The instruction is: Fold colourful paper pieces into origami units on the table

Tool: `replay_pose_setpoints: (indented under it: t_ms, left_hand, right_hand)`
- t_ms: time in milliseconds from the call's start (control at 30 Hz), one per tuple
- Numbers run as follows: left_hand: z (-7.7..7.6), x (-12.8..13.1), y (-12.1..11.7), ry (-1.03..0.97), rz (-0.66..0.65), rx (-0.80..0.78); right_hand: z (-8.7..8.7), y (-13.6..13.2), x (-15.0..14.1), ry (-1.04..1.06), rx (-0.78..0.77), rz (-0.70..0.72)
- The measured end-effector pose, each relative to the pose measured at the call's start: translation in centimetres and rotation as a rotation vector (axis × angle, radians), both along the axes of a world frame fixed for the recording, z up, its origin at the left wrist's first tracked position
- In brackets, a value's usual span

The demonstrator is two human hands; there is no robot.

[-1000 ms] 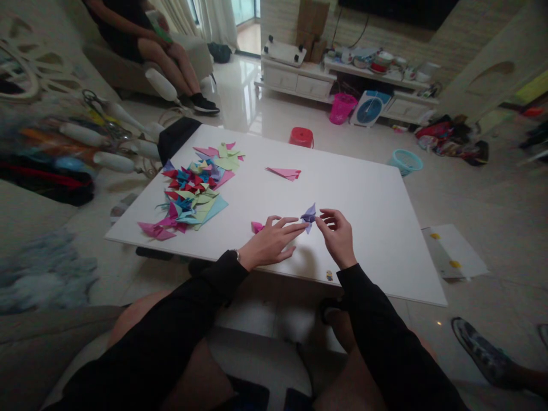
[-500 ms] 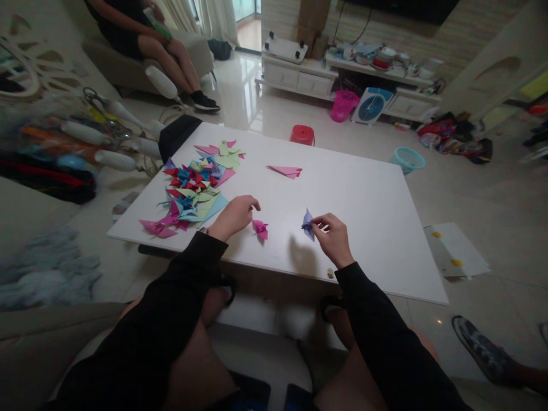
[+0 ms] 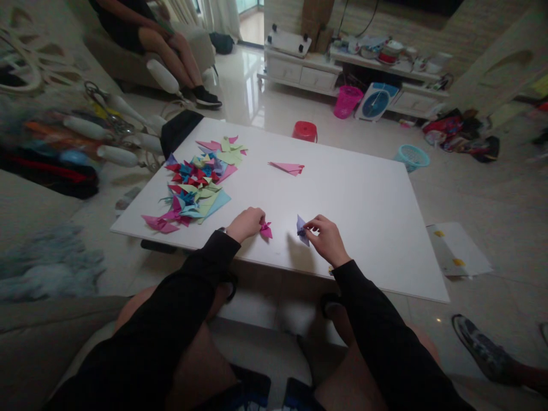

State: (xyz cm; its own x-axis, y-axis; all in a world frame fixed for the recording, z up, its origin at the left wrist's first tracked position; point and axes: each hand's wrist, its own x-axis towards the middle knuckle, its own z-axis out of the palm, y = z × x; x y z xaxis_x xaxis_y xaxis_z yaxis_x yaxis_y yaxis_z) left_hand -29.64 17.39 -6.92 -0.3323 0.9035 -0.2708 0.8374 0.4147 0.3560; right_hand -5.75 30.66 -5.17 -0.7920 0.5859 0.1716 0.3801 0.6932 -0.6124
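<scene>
My right hand (image 3: 324, 237) pinches a purple origami crane (image 3: 302, 229) between thumb and fingers, held just above the white table (image 3: 359, 200). To its left, the fingers of my left hand (image 3: 248, 224) are closed on the edge of a small magenta origami crane (image 3: 266, 230). Behind both hands lies a flat pink folded paper piece (image 3: 287, 168). A heap of folded papers (image 3: 194, 182) in red, blue, green, pink and purple covers the table's left end.
A red stool (image 3: 305, 131) stands beyond the far edge. A teal basket (image 3: 412, 157) is on the floor past the right corner. A seated person (image 3: 171, 51) is at the upper left, and another person's shoe (image 3: 479, 345) shows at the lower right.
My left hand has moved right and taken hold of the magenta crane. My right hand has shifted slightly left with the purple crane.
</scene>
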Motion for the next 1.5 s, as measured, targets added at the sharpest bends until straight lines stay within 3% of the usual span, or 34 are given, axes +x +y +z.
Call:
replay_pose_setpoints:
  t_ms: [267,500,1067,1500]
  left_hand:
    - [1.4,1.7,-0.2,-0.068,-0.078,-0.033]
    - [0.8,2.7,-0.6,-0.094,-0.148,-0.053]
    - [0.7,3.1,-0.5,-0.06,-0.166,-0.072]
    - [0.7,2.6,-0.8,-0.051,-0.168,-0.073]
  right_hand:
    - [-1.0,-1.1,-0.8,-0.233,0.079,0.117]
    - [-2.0,-2.4,-2.3,-0.401,0.171,0.181]
    - [-3.2,-3.6,-3.3,-0.501,0.187,0.198]
    - [-2.3,-3.5,-2.8,-0.533,0.172,0.185]
